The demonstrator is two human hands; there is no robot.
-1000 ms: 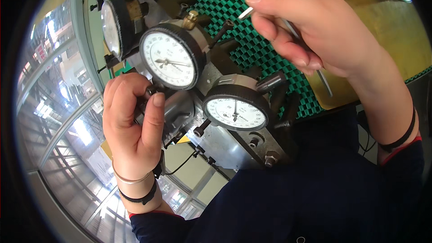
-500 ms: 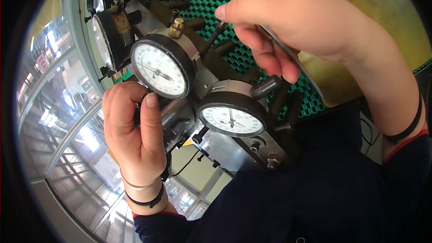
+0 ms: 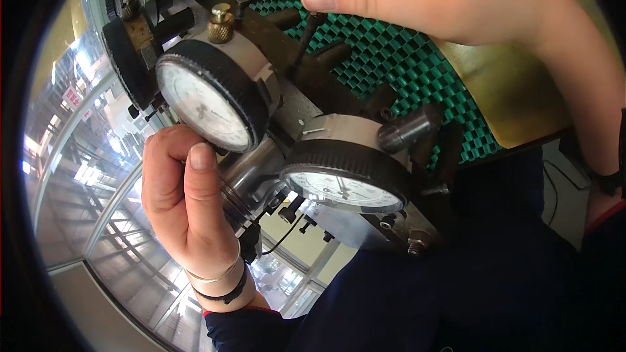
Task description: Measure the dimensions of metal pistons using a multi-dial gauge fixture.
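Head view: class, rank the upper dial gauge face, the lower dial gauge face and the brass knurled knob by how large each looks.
1. Lower dial gauge and upper dial gauge: similar size; both are tilted and at different nearness, so no ranking.
2. Brass knurled knob: clearly smallest.

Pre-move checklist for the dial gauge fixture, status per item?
1. Left hand steadying the fixture: ok, its grip wraps the metal cylinder under the upper dial gauge.
2. Right hand on a tool: ok, fingers pinch a thin dark rod reaching down to the fixture bar.
3. Rod tip seated: cannot tell, the tip is hidden.
4. Lower dial gauge face readable: ok, needle visible.
5. Upper dial gauge face readable: not ok, glare and a steep angle.
6. Green mesh mat under the fixture: ok.
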